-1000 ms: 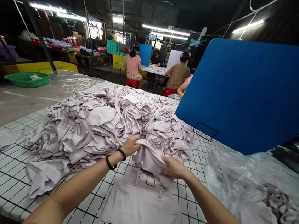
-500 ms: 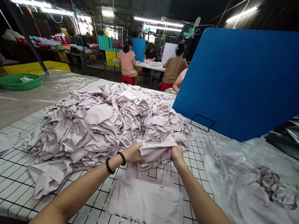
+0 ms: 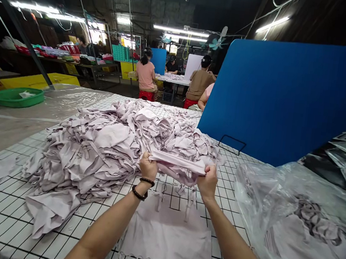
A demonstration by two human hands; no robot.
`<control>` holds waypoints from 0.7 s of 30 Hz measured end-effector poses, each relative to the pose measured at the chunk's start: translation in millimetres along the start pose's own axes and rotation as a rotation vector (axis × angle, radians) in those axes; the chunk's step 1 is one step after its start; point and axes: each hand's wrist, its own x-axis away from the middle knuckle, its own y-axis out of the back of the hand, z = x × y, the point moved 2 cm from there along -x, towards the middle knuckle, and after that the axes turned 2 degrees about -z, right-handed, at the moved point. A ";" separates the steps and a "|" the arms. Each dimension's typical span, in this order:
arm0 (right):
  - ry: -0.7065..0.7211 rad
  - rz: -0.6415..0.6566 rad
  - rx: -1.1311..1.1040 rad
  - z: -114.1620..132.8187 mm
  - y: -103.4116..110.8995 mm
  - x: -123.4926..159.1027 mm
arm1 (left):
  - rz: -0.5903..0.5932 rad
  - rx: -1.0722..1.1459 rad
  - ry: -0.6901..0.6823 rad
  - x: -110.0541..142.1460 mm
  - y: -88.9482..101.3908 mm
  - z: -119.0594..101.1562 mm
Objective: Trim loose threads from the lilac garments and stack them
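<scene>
A pale pinkish-grey cloth piece (image 3: 178,165) is stretched sideways between my two hands, above the table. My left hand (image 3: 148,167), with two dark beaded bracelets at the wrist, is closed on its left end. The right end is gripped by my right hand (image 3: 207,180). Below them, a flat garment with thin straps (image 3: 169,236) lies spread on the grid-patterned tablecloth, its lower edge wavy. Just beyond my hands rises a large heap of the same cloth pieces (image 3: 110,139), with a smaller mound (image 3: 187,141) at its right.
A blue panel (image 3: 281,99) in a black wire stand (image 3: 232,145) leans at the right. In front of it lies a clear plastic bag (image 3: 255,196) with folded cloth. A green basin (image 3: 15,97) stands at far left. People (image 3: 145,75) sit at another table behind.
The cloth was bunched and slack between my hands; it has been turned and is now pulled taut. My left hand has risen and the fabric is level. The view has shifted slightly.
</scene>
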 end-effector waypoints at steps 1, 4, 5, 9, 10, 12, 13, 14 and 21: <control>0.034 0.025 0.027 -4.6 -2.9 6.2 | 0.048 -0.014 -0.031 5.6 -0.7 2.3; 0.182 0.279 0.138 -19.4 -2.0 26.7 | 0.234 -0.058 -0.132 21.5 7.9 19.3; 0.261 0.391 0.170 -21.9 3.6 34.3 | 0.303 -0.080 -0.166 26.1 15.2 27.0; 0.542 0.772 0.165 -14.8 44.3 61.2 | 0.688 -0.277 -0.426 40.1 57.8 45.1; 0.551 0.830 0.141 -11.5 53.4 64.3 | 0.769 -0.309 -0.484 41.4 67.4 43.5; 0.482 0.869 0.077 -7.0 61.7 63.6 | 0.838 -0.290 -0.531 39.9 77.6 32.9; 0.417 0.845 0.044 -6.1 60.0 60.2 | 0.829 -0.250 -0.528 37.5 76.4 25.2; 0.350 0.801 0.024 -6.0 54.6 55.4 | 0.792 -0.202 -0.518 34.8 71.0 17.3; 0.267 0.848 0.244 4.7 -0.6 30.7 | 0.977 -0.138 -0.569 32.3 -4.8 6.2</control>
